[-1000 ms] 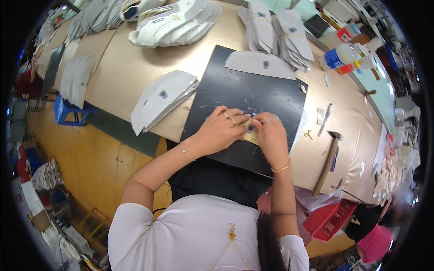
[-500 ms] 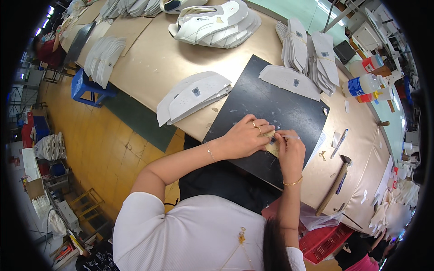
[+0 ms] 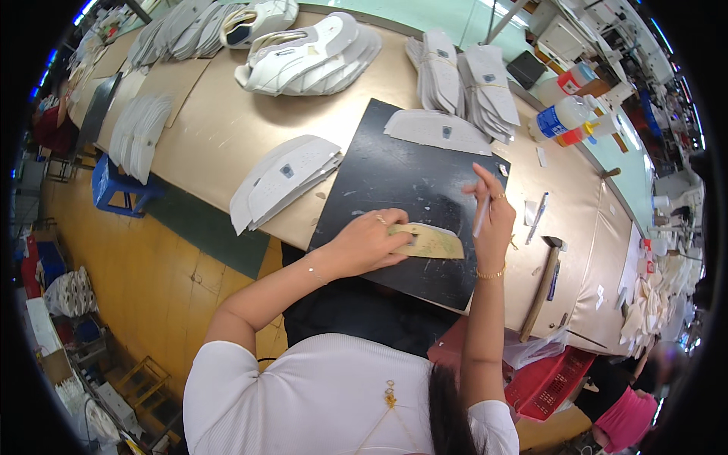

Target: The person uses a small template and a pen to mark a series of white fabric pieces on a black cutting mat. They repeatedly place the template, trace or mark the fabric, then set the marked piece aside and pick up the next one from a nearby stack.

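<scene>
My left hand (image 3: 368, 241) grips the left end of a yellowish curved template (image 3: 440, 244), with its thumb and fingers on it. The template lies on a black board (image 3: 356, 193), and a thin white edge shows along its upper side. Right of the board's middle, my right hand (image 3: 494, 220) is raised, with a slim whitish pen (image 3: 481, 216) held in it and some fingers stretched out and slightly blurred. A white perforated shoe piece (image 3: 425, 130) with a dark patch lies at the board's far edge. Left of the board rests a stack of similar pieces (image 3: 284, 182).
Stitched white shoe uppers (image 3: 311, 57) stand at the back. Tied bundles of pieces (image 3: 440, 72) lie at the far right near bottles (image 3: 557, 120). A hammer (image 3: 540, 296) and another pen (image 3: 538, 216) lie right of the board. Below the table's edge is a red crate (image 3: 550, 387).
My right hand has come away from the template and risen, so more of the template shows. My left hand stays on it. The whole view has shifted somewhat.
</scene>
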A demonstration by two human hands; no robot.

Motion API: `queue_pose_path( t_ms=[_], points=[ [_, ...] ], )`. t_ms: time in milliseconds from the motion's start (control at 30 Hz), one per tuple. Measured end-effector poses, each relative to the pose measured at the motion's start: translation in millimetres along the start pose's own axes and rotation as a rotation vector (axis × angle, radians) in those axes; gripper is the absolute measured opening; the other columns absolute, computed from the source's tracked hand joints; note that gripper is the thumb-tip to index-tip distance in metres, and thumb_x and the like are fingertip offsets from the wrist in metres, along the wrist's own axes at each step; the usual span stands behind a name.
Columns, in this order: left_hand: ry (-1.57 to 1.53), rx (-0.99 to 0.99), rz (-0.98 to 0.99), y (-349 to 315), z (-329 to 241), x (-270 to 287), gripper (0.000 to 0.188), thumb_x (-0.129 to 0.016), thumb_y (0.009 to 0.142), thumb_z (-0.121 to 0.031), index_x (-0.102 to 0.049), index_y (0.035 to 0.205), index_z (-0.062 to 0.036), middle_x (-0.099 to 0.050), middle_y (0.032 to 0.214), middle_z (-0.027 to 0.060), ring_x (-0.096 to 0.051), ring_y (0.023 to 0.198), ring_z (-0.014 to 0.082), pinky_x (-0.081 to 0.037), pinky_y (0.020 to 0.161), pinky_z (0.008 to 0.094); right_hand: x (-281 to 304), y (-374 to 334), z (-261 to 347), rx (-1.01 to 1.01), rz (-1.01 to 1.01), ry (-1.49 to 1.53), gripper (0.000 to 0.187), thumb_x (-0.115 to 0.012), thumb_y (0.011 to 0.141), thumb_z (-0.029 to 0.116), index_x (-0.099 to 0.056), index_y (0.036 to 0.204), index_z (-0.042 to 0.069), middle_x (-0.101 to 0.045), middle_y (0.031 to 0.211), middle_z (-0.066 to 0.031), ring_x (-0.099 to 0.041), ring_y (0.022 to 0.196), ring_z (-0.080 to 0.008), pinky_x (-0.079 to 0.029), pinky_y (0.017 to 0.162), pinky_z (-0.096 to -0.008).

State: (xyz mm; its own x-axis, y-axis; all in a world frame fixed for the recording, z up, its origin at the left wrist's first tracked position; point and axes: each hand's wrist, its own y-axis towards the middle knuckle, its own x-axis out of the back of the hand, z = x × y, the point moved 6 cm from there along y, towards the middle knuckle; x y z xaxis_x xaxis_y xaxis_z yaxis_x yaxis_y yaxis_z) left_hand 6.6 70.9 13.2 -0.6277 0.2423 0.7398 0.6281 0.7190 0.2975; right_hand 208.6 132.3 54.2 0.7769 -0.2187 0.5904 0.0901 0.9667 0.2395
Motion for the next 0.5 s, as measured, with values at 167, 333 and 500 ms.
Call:
queue_pose_path(
  t_ms=[167,333,500],
  points=[
    [0.124,0.219,-0.226,-28.0,21.4,66.6,0.036,-0.084,0.078,-0.021,-0.065,0.104,-0.0061,-0.057,0.115,0.0138,-0.063,0.098,0.0328,-0.054,0.084,0.0423,-18.4,51.0,-31.5,0.306,-0.048,-0.270,0.023,-0.066,0.098,0.013,-0.067,0.120,0.005,-0.072,0.116,-0.0147,-0.068,0.104,-0.0310,-0.052,0.091,-0.0382],
    [0.401,0.475,-0.476,-93.8,58.5,133.2,0.038,-0.087,0.075,-0.015,-0.064,0.105,-0.0058,-0.058,0.118,0.0126,-0.061,0.104,0.0340,-0.052,0.088,0.0430,-44.2,76.6,-46.1,0.456,-0.034,-0.416,0.033,-0.074,0.086,0.010,-0.067,0.118,0.008,-0.068,0.124,-0.0119,-0.060,0.117,-0.0331,-0.046,0.100,-0.0428],
    [0.471,0.522,-0.492,-106.8,66.4,143.5,0.035,-0.087,0.075,-0.013,-0.066,0.102,-0.0057,-0.061,0.123,0.0124,-0.058,0.115,0.0332,-0.047,0.098,0.0449,-44.6,75.3,-35.9,0.422,-0.028,-0.447,0.034,-0.075,0.083,0.007,-0.068,0.117,0.009,-0.066,0.111,-0.0101,-0.060,0.114,-0.0305,-0.044,0.099,-0.0438]
  ],
)
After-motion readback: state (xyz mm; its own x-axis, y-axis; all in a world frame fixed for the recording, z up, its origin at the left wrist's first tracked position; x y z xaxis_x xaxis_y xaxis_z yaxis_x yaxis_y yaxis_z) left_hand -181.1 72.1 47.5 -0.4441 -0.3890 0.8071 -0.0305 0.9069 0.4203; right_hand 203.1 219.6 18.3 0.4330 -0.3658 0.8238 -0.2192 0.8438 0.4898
